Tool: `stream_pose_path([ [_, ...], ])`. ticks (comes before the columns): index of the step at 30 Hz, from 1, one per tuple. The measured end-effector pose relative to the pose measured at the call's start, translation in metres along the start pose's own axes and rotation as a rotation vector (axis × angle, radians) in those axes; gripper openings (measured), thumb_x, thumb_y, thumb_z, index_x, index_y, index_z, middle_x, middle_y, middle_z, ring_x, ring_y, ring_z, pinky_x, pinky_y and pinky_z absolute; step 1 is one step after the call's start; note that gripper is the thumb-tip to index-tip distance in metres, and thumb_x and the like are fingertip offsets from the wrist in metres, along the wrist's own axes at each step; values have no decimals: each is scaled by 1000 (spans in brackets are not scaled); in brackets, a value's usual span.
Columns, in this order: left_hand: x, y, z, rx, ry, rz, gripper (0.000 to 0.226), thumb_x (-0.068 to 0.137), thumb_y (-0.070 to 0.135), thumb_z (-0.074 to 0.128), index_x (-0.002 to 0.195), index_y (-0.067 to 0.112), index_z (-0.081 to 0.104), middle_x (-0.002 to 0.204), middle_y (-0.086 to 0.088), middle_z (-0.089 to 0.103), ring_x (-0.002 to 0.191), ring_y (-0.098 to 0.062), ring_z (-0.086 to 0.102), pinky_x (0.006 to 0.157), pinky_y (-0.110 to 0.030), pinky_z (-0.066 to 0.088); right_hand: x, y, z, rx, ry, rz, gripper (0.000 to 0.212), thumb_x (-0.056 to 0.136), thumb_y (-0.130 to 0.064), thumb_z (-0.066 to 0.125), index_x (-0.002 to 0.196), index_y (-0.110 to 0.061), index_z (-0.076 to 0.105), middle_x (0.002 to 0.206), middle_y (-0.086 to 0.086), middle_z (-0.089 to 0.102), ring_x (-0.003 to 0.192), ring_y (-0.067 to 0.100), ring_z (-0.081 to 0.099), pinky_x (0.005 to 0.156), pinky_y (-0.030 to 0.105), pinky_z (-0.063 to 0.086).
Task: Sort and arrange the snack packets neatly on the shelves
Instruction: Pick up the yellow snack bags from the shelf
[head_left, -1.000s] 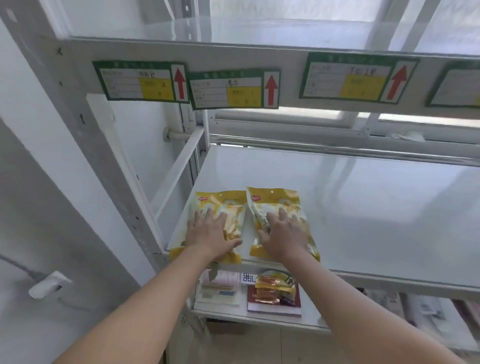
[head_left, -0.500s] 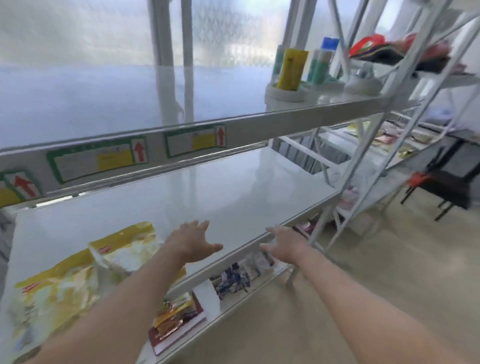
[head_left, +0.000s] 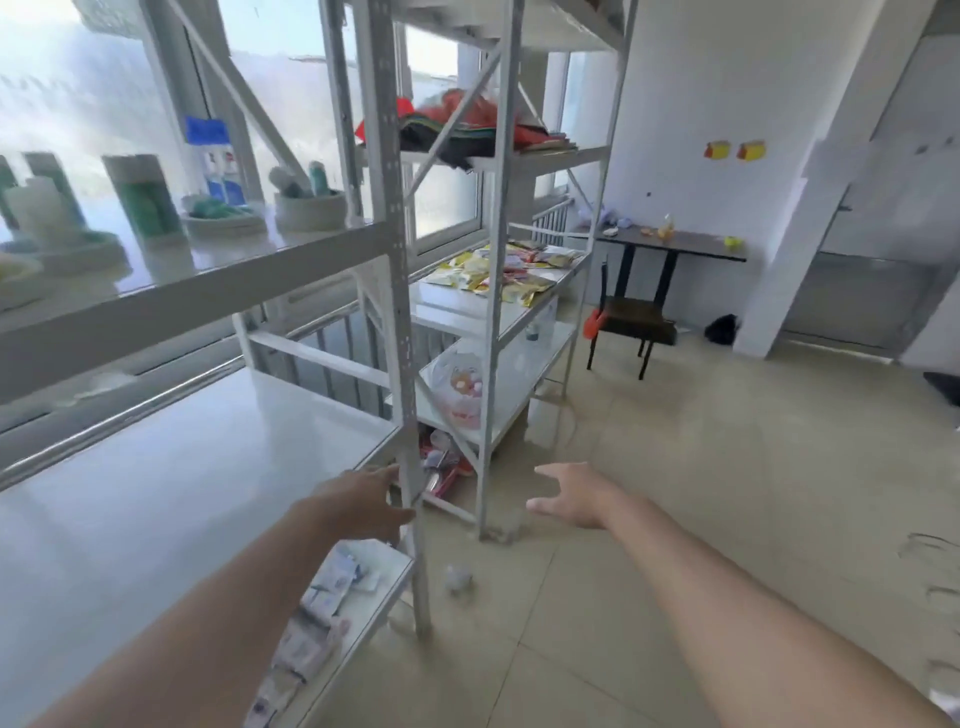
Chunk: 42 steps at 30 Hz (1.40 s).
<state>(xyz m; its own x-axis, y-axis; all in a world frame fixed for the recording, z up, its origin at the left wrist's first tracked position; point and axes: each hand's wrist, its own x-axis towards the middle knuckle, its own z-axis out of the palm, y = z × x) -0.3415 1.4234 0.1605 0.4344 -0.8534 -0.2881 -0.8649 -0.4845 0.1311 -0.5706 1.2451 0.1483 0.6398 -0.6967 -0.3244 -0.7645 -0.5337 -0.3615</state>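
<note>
Snack packets (head_left: 498, 270) lie heaped on the far rack's middle shelf (head_left: 452, 307), well apart from you. The two yellow ones you pressed flat a second ago are now out of frame, so you're likely off to fetch more. Left hand (head_left: 363, 501) and right hand (head_left: 571, 496): grip wide, empty. Heap blurred, count unclear.

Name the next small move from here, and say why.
Probably step toward the far rack and reach for the loose heap of snack packets on its middle shelf. Both the left hand and the right hand are open and hold nothing, and the near shelf in front of them shows bare surface to fill.
</note>
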Motion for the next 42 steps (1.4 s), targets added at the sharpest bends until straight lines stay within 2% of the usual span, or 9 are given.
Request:
stream_pose_path([
  [6,101,107,-14,19,-17,92,73,89,61,49,152,31,26,154,5,38,136,-20,41,104,-32,39,52,120,-66,21,35,106,72,86,-55,61,148,-26,36,152,3,40,137,22,40,110,32,34],
  [8,140,134,-17,29,-51,114,77,88,65,47,153,31,25,154,5,36,138,-19,39,105,-34,39,73,147,-85,18,33,125,73,86,-56,60,148,-27,36,152,2,40,137,21,41,110,31,34],
  [13,248,190,-30,14,-77,105,81,84,67,48,152,27,28,148,0,46,134,-23,44,105,-39,42,151,204,-131,13,57,134,74,84,-59,59,148,-30,37,150,-2,43,136,19,42,110,32,35],
  [19,393,228,-66,-17,-43,112,76,88,65,48,151,25,30,151,-2,41,137,-24,40,110,-41,36,271,255,-198,-12,44,145,72,85,-58,58,148,-30,36,153,-1,40,138,19,39,111,32,34],
  [23,487,237,-96,-75,-50,61,77,90,64,47,153,25,25,157,-2,32,143,-23,32,116,-40,28,347,283,-248,-30,20,136,70,87,-56,58,148,-29,36,153,-1,38,139,19,37,111,30,32],
  [27,563,252,-119,-75,-38,17,76,90,64,47,153,26,26,156,-2,34,141,-24,35,114,-41,32,427,309,-288,31,43,134,72,82,-62,57,146,-34,38,151,2,41,137,22,40,108,34,36],
  [33,669,276,-133,-45,-55,-52,75,90,66,46,152,28,27,155,1,36,139,-23,38,111,-42,36,553,338,-324,39,-25,42,72,83,-60,58,147,-33,37,152,1,40,135,23,42,108,37,38],
  [38,758,286,-145,-140,-42,-190,75,86,68,48,150,34,30,152,6,40,129,-20,49,96,-37,52,672,363,-362,9,-85,-90,69,87,-54,58,148,-30,35,154,1,37,140,24,35,112,39,32],
  [42,820,300,-162,-154,-39,-328,73,87,68,47,149,33,32,149,5,44,131,-19,46,105,-38,43,758,382,-412,-33,-150,-168,70,88,-54,58,149,-28,34,151,2,41,136,22,41,111,37,34],
])
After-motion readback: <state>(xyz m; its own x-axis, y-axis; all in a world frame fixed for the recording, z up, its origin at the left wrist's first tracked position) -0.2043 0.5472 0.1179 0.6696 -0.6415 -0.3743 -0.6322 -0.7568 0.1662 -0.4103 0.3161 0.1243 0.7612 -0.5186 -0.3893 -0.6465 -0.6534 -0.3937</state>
